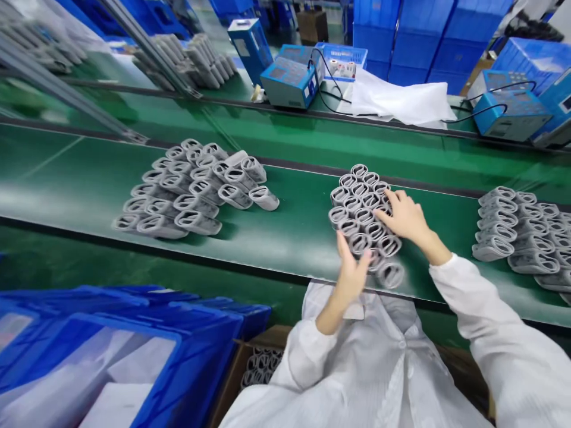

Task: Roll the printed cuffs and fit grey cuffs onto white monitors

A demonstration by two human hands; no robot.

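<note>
A stack of rolled grey cuffs (359, 205) stands on the green work surface in front of me, their coiled ends facing up. My left hand (351, 270) is at the near left edge of the stack, thumb and fingers apart, touching its lower rolls. Across the right side of the stack rests my right hand (404, 217), its fingers spread against the outer rolls. A single roll (391, 274), slightly blurred, sits at the near end of the stack, close to the surface's front edge.
More grey rolls (178, 190) lie in a group to the left, and another group (530, 232) is at the right. Blue devices (289, 77) with cables and a white sheet (397, 98) sit behind. Blue bins (209, 351) and a cardboard box (232, 380) are at lower left.
</note>
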